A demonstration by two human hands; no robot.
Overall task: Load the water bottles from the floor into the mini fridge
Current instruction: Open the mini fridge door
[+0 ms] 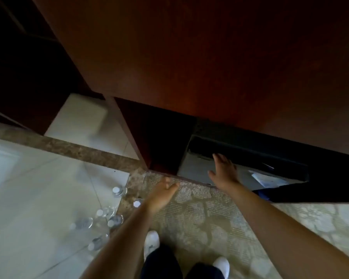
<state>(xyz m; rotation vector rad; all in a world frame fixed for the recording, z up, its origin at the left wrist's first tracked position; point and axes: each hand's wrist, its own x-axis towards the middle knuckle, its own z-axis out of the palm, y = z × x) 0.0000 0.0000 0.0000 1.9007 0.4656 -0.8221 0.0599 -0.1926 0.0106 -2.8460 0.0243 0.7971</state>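
Several clear water bottles (101, 218) with white caps stand on the floor at the lower left, seen from above. The dark mini fridge (250, 150) sits low inside a reddish wooden cabinet, its grey door (193, 168) facing me. My right hand (224, 170) is spread flat over the upper part of that door, fingers apart, holding nothing. My left hand (163, 192) hovers over the carpet edge, loosely curled and empty, to the right of the bottles. Whether the fridge door is ajar is unclear.
The wooden cabinet (189, 57) fills the upper view. Pale tiles (28, 198) and a brown stone strip (79, 150) lie left, patterned carpet (210, 218) underfoot. My white shoes (151, 242) stand near the bottles. A dark object (310, 192) lies right of the fridge.
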